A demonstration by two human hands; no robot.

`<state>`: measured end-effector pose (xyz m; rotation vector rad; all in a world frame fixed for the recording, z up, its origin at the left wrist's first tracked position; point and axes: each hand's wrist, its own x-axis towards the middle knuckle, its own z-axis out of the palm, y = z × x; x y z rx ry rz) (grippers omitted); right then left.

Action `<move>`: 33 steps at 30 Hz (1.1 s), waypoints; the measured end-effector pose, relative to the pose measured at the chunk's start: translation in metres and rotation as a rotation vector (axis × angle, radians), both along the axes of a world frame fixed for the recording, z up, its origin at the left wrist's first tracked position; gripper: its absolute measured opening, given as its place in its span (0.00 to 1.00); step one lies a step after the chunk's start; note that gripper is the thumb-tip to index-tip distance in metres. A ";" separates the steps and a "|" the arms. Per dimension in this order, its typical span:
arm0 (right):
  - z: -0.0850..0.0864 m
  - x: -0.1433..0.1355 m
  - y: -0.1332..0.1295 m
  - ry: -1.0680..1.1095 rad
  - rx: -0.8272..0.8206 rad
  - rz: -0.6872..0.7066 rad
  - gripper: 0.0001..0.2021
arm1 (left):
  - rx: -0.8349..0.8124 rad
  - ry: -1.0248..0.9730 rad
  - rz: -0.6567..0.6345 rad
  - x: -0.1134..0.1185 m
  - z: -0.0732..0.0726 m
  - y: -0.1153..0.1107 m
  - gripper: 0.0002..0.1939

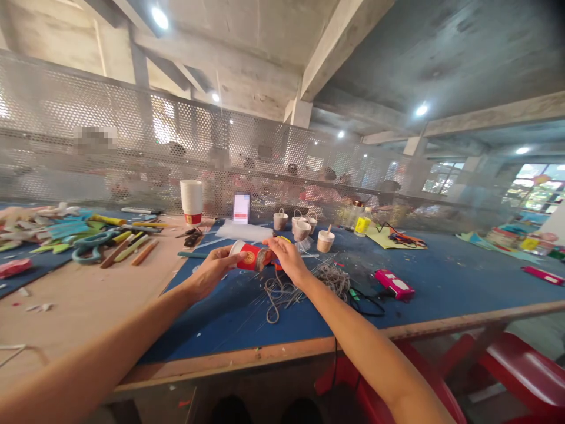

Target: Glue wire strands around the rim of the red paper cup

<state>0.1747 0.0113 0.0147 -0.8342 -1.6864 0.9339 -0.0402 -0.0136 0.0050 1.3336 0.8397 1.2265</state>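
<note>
A red and white paper cup (248, 257) lies tilted on its side in my left hand (217, 267), whose fingers are wrapped round its white end. Grey cord circles the cup's other end, where my right hand (285, 254) has its fingers closed on the cord. Below and to the right, a loose tangle of grey cord (331, 281) rests on the blue mat (212, 324). Behind my hands stand several small cord-wrapped cups (280, 220), some with looped handles. Another cup (325, 241) with a stick in it is to their right.
Scissors (90, 247), markers and gloves lie at the left. A cup stack (191, 200) and a phone (241, 208) stand at the back before a perforated screen (265, 165). A pink box (394, 284) sits at the right, a yellow-labelled bottle (362, 222) behind it.
</note>
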 end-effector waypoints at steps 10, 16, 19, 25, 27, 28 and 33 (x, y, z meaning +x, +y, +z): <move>-0.011 0.002 0.006 -0.089 0.050 0.015 0.26 | -0.014 -0.111 -0.027 -0.002 0.003 0.003 0.16; -0.008 0.003 0.002 -0.149 0.107 0.034 0.26 | -0.065 -0.185 -0.066 -0.005 0.003 0.005 0.15; -0.009 0.002 0.002 -0.139 0.144 0.024 0.23 | -0.088 -0.244 -0.064 -0.003 0.005 0.005 0.13; -0.020 0.000 0.008 -0.130 0.251 -0.002 0.17 | -0.117 -0.263 -0.079 -0.002 0.006 0.006 0.10; -0.021 0.000 0.008 -0.109 0.218 -0.022 0.17 | -0.116 -0.274 -0.049 -0.004 0.004 0.009 0.08; -0.021 0.000 0.008 -0.107 0.193 -0.031 0.17 | -0.111 -0.278 -0.044 -0.005 0.003 0.011 0.09; -0.018 0.002 0.005 -0.181 0.194 -0.148 0.07 | -0.081 -0.268 -0.019 -0.009 -0.003 0.018 0.09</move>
